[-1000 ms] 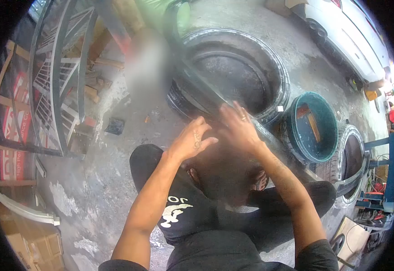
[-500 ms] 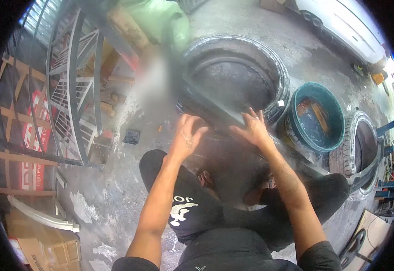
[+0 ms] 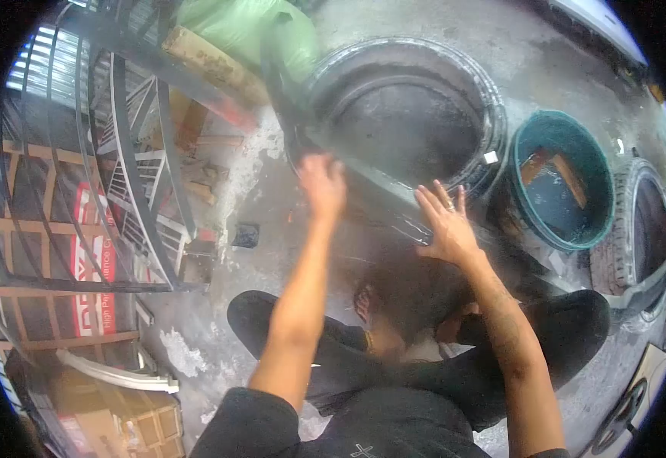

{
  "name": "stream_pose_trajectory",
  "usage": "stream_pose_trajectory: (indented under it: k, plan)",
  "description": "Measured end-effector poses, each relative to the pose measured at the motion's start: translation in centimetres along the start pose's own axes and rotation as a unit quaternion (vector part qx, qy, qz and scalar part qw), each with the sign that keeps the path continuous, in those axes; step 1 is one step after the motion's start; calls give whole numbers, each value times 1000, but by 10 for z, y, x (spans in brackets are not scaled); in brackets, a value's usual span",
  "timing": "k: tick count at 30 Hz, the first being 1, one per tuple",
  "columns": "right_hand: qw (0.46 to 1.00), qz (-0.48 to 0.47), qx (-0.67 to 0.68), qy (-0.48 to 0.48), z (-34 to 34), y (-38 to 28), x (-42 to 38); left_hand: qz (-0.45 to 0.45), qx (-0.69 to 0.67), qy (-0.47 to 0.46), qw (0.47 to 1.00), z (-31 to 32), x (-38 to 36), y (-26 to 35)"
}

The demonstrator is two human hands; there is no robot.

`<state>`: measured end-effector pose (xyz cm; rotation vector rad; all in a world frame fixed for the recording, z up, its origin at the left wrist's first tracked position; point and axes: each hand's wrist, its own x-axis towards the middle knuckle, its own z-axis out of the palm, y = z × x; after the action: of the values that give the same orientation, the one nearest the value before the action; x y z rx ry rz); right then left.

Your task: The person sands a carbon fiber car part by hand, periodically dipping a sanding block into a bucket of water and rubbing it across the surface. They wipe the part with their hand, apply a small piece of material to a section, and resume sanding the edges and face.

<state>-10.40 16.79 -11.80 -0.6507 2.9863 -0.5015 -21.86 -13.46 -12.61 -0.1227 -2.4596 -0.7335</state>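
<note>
A long, dark, curved panel like a car bumper runs diagonally in front of my crossed legs, its far end rising at the upper left. Its surface looks wet and shiny near my right hand. My left hand is on the panel's left part, blurred, and whatever may lie under its fingers is hidden. Fingers spread, my right hand rests open at the panel's nearer part. Behind the panel a large tire lies flat on the floor, with a small white patch on its side.
A teal bucket at the right holds water and pieces of wood. Beyond it stands another tire. Metal racks and cardboard boxes line the left side. A green bag sits at the back, and a small dark block lies on the floor.
My left hand has slid forward along the panel, away from my body. My right hand's fingers have spread flatter. The view has shifted, so the bucket and tires appear farther right.
</note>
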Motion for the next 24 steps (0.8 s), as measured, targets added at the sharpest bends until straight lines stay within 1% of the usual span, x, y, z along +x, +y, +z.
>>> stream_pose_trajectory:
  k: [1, 2, 3, 5, 6, 7, 9, 11, 12, 13, 15, 16, 17, 18, 19, 21, 23, 24]
  plan:
    - [1000, -5, 19, 17, 2, 0, 0, 34, 17, -22, 999, -4, -18, 28]
    - [1000, 3, 28, 1, -2, -2, 2, 36, 6, -21, 999, -2, -35, 44]
    - [999, 9, 31, -17, -7, -2, 3, 22, -20, -49, 998, -3, -33, 38]
    - [999, 9, 23, -23, -8, 1, 10, 77, -26, -52, 995, -6, -7, 16]
    - [999, 19, 23, -31, -5, -2, 8, 101, 40, -12, 994, 2, 9, -8]
    - [999, 16, 28, -26, -5, -3, 7, 67, 32, -18, 997, -3, 31, -17]
    - [999, 28, 8, -42, -4, -5, 12, 17, 14, 20, 1000, 1, 58, -32]
    - [998, 36, 15, -39, -2, -19, 27, -5, 35, 54, 998, 9, 37, -24]
    - [998, 46, 14, -35, -3, -24, 39, 44, 73, 62, 994, 16, 12, -15]
    - [998, 38, 19, -37, -2, -30, 50, 39, 14, -13, 999, 3, -5, 7]
    - [995, 53, 24, -82, -5, -34, 60, 72, -22, -49, 996, -7, -5, -1]
    - [997, 43, 31, -55, -5, -36, 59, 88, 16, -18, 996, -9, 5, -16]
    - [998, 36, 34, -27, -4, -34, 58, 106, 51, 14, 993, -3, 31, -35]
    - [999, 26, 32, 4, 4, -33, 58, 49, 31, -1, 998, -6, 58, -46]
    - [999, 29, 29, 2, 3, -32, 55, 33, 41, 24, 998, -2, 79, -63]
    - [998, 37, 45, -26, -5, -33, 59, 28, 81, 88, 992, 9, 81, -67]
    - [998, 34, 43, -22, -6, -31, 62, 36, 96, 66, 993, 13, 37, -34]
    - [998, 34, 41, -25, -5, -31, 62, 39, 56, 23, 997, 3, 16, -14]
